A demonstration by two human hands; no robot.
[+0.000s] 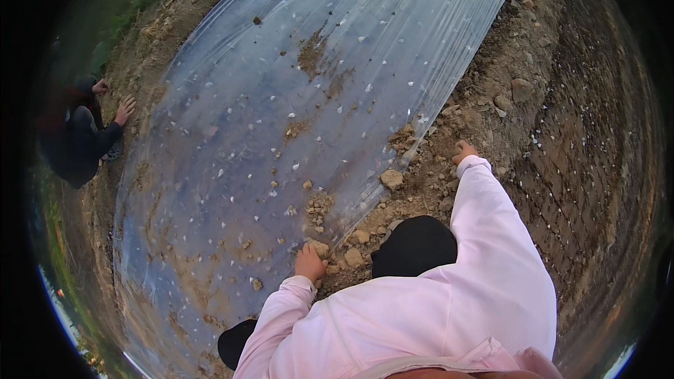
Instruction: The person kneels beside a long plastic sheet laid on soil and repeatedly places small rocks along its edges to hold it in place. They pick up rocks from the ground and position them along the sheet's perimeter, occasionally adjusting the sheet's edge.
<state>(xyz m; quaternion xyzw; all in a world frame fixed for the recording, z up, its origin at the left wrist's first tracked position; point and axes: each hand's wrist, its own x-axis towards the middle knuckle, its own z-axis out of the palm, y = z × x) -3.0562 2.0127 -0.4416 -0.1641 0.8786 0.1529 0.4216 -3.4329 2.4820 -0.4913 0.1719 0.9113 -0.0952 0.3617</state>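
Observation:
A sheet of clear plastic film lies over a soil bed, with clods and small white pieces showing on or beneath it. My left hand rests at the near edge of the film, its fingers on a tan clod; whether they grip it I cannot tell. Out to the right, beyond my dark-clad knee, my right hand is at the loose soil beside the film, fingers bent; what is in them, if anything, is hidden. A larger clod sits on the film's edge between my two hands.
Across the bed at the left, a person in dark clothes crouches with both hands near the film's far edge. A ridge of stony soil runs along the right side. Farther right lies another soil bed dotted with white pieces.

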